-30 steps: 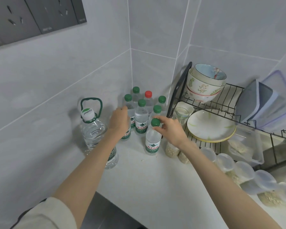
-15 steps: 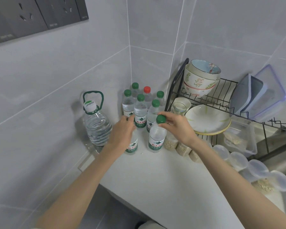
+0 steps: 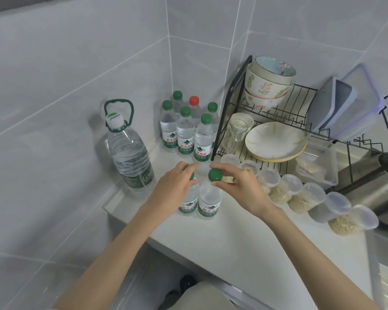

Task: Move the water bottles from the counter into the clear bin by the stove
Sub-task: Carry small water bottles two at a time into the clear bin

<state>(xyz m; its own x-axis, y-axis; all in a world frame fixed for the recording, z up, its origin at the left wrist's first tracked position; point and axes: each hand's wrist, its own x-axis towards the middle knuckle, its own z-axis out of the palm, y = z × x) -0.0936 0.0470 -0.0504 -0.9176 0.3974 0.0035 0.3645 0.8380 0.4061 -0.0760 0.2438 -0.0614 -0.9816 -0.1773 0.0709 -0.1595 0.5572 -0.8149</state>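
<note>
Two water bottles are coming forward from the cluster [image 3: 185,135]: left hand [image 3: 174,186] gripping the left water bottle [image 3: 188,203], right hand [image 3: 238,186] pinching the right water bottle [image 3: 210,204] by its cap.

Soft, cool light is spreading evenly over the scene and seems to be coming from the upper right, leaving the grey tiled wall [image 3: 54,74] and the white table [image 3: 244,242] bright but flat. The big bottle [image 3: 130,153] is casting a pale, fuzzy shadow leftward onto the wall. My left hand [image 3: 173,186] and right hand [image 3: 240,189] are barely shading the water bottles [image 3: 210,198] they are gripping. The steel kettle [image 3: 372,193] is giving off a dull sheen. The wide lens is bowing the grout lines, and the lower right edge is smearing soft.
</note>
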